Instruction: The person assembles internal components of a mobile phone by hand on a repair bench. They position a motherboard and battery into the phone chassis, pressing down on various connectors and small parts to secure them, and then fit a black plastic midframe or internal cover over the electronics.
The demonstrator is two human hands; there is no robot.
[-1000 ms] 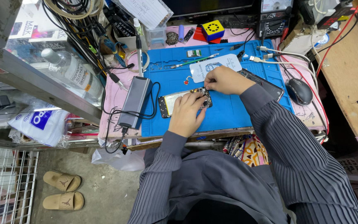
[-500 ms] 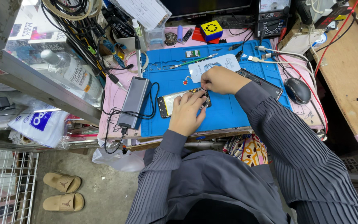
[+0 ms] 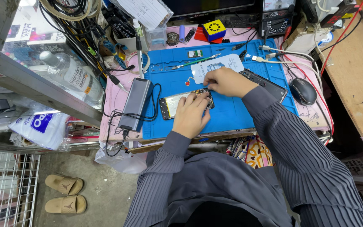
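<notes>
Right hand (image 3: 227, 82) shifted, fingertips on phone (image 3: 185, 102)

Matt blue rubbery mat (image 3: 232, 113), smooth, a bit scuffed. Opened phone (image 3: 177, 104) with a shiny metal-looking inside, under the left hand (image 3: 192, 115). Glossy black glass-like panel (image 3: 269, 86) just past the right hand (image 3: 227, 82). Brushed grey metal box (image 3: 136, 105), satin finish. Black plastic mouse (image 3: 303, 91), slightly glossy. Ribbed grey cloth sleeves (image 3: 299, 147), soft sheen. Pale card (image 3: 217, 67), matt paper look. Bare rough wood bench (image 3: 353, 63) on the right. Clear plastic bottle (image 3: 70, 73), shiny. Crinkly glossy plastic bag (image 3: 40, 128). Tan matt rubbery sandals (image 3: 66, 194) on rough concrete floor (image 3: 101, 189).
</notes>
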